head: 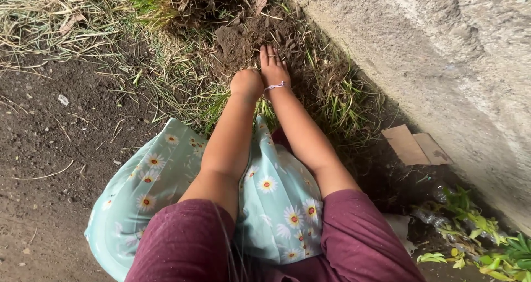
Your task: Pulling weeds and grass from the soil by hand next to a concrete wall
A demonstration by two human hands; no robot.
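Both my arms reach forward over my lap to a patch of loose dark soil [251,36] at the foot of a wall. My left hand [246,83] is curled downward against the ground beside the soil; its fingers are hidden, so I cannot see whether it holds anything. My right hand [272,65] lies flat, palm down, fingers together, pressing on the dug earth. A thin pale bracelet [276,85] circles the right wrist. I wear maroon sleeves and a pale green skirt [160,177] with a daisy print.
A rough concrete wall [442,55] runs along the right. Dry and green grass [166,55] surrounds the soil patch. Bare dirt ground [50,149] lies to the left. Cardboard pieces [415,146], leafy cuttings [487,232] and clear plastic litter sit at the wall's base on the right.
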